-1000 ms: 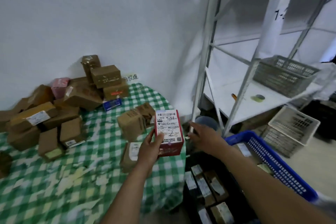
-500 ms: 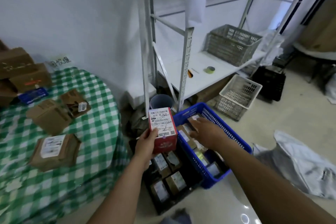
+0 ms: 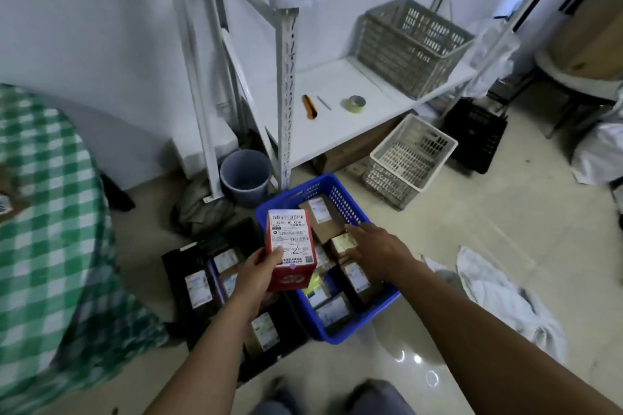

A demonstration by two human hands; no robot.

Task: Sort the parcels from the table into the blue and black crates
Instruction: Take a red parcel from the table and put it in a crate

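While left hand [image 3: 256,274] grips parcel [image 3: 291,246], right hand [image 3: 377,249] seemingly hovers over blue crate [image 3: 344,205].

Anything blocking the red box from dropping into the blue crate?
Only the right hand, spread over the parcels in the blue crate, beside the red box the left hand holds. Otherwise nothing visible: the crate is open on top.

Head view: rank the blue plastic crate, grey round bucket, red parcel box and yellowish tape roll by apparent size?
Largest: blue plastic crate.
Next, unranked: red parcel box and grey round bucket look alike, and the box is held nearer the camera.
Smallest: yellowish tape roll.
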